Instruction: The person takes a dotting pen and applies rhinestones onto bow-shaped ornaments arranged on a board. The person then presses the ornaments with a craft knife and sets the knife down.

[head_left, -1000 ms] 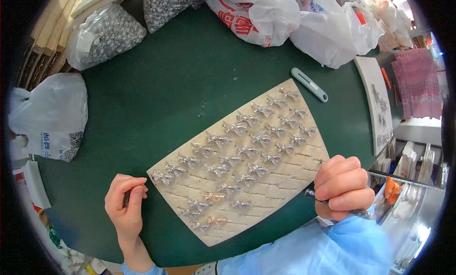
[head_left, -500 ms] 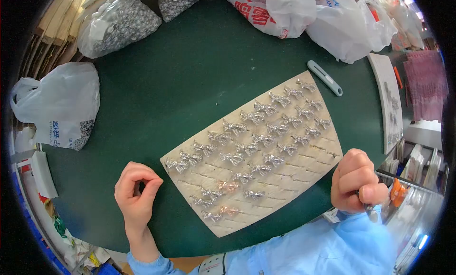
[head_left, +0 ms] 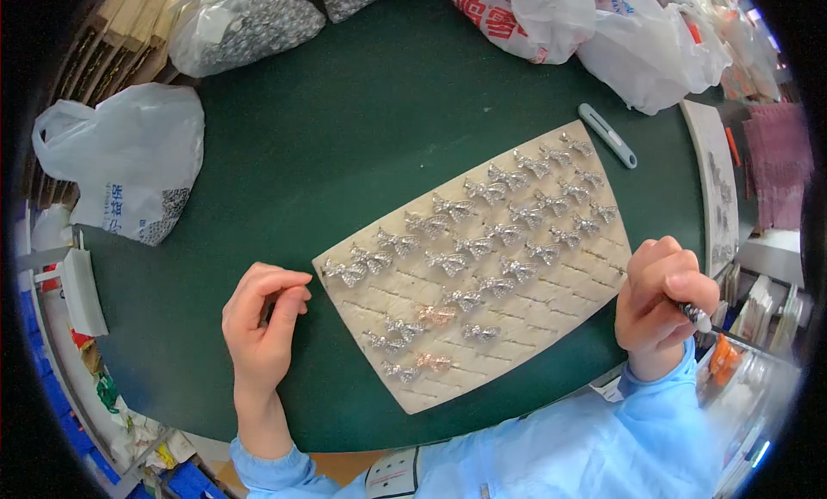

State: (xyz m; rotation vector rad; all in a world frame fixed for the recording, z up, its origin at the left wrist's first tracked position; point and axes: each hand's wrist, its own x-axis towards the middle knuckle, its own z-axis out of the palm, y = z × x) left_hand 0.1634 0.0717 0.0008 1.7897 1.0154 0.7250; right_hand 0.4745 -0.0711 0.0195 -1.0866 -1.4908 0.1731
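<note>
A pale board [head_left: 551, 327] with rows of short slits lies tilted on the green table, holding several sparkling silver bow-shaped ornaments [head_left: 448, 263]. A rose-gold ornament [head_left: 435, 314] sits among them, and a second rose-gold one [head_left: 432, 362] is lower down. Left of the board, my left hand [head_left: 261, 322] is raised with curled fingers; thumb and fingertips are slightly apart, with nothing visible between them. My right hand [head_left: 659, 296], by the board's right edge, is closed round a slim dark tool with a pale end [head_left: 696, 316]; its other end is hidden.
A grey-blue utility knife [head_left: 608, 136] lies beyond the board. Plastic bags [head_left: 129, 163] stand at the left and along the back, one filled with small shiny pieces [head_left: 250, 29]. Another pale board [head_left: 709, 180] lies at the right, near pink packing material [head_left: 778, 163].
The view has shifted, so the table things appear farther right. My left thumb and fingertips have parted slightly. My right hand has turned, bringing the tool's pale end more into sight.
</note>
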